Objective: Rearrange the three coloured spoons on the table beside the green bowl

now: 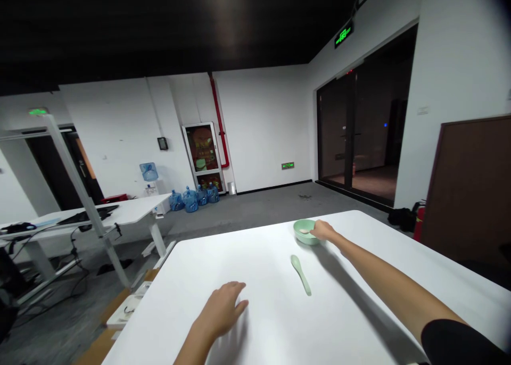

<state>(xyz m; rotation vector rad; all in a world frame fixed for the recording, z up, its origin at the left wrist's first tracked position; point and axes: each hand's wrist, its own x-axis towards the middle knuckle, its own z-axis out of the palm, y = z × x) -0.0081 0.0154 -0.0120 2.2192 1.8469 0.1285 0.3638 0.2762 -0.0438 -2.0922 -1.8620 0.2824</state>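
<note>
Near the far edge of the white table stands a light green bowl (305, 237). Over its right rim, my right hand (323, 230) is closed with the fingers pinched together. A pale spoon (304, 231) shows inside the bowl, and its handle runs into these fingers. Closer to me a light green spoon (300, 274) lies on the table, its handle pointing toward me and slightly right. To the left of that spoon my left hand (224, 307) hovers just above the tabletop, thumb and fingers apart, holding nothing.
The white table (191, 280) has its far edge just behind the bowl. Left of it are another desk (139, 208) with cables and cardboard (98, 349) on the floor. Several blue water bottles (190, 199) stand by the far wall. At right is a brown board (471, 195).
</note>
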